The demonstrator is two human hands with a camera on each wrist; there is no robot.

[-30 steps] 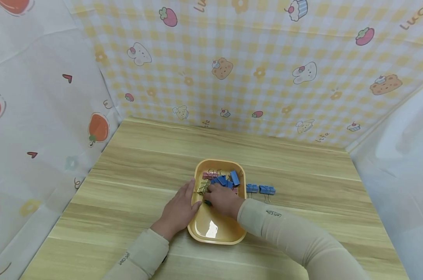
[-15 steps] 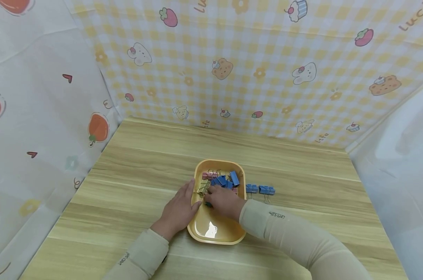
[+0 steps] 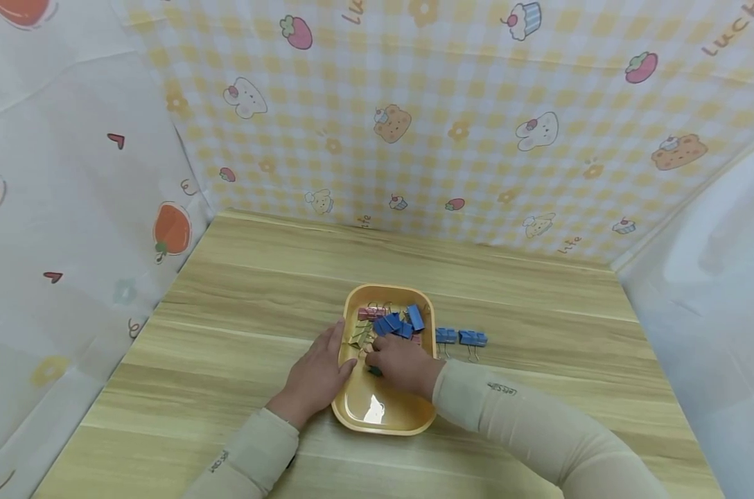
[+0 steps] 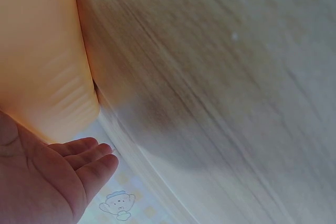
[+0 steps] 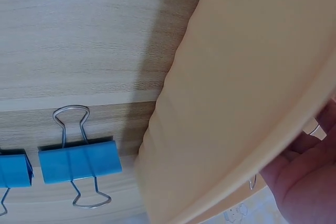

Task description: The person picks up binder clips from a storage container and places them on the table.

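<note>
A yellow-orange tray [image 3: 383, 426] on the wooden table contains blue, pink and gold binder clips, heaped toward its far end. My left hand [image 3: 314, 374] lies along the tray's left side with fingers extended and the thumb at the rim. In the left wrist view the fingers [image 4: 97, 174] stretch beside the tray wall [image 4: 47, 51]. Reaching inside, my right hand [image 3: 405, 362] has its fingers curled downward and pinches a dark green clip [image 3: 375, 371], mostly hidden under the hand. Blue clips [image 3: 392, 324] lie just beyond its fingers, a gold clip [image 3: 360, 334] to their left.
Two blue binder clips stand in a row on the table right of the tray, one close to the wall [image 3: 445, 336] and another [image 5: 79, 161] farther out. A yellow checked cloth [image 3: 452, 138] hangs along the table's back edge, with white cloth [image 3: 90, 208] at the left.
My right hand has shifted slightly right and toward me inside the tray, and the dark green clip has moved with it. The left hand stays at the tray's side.
</note>
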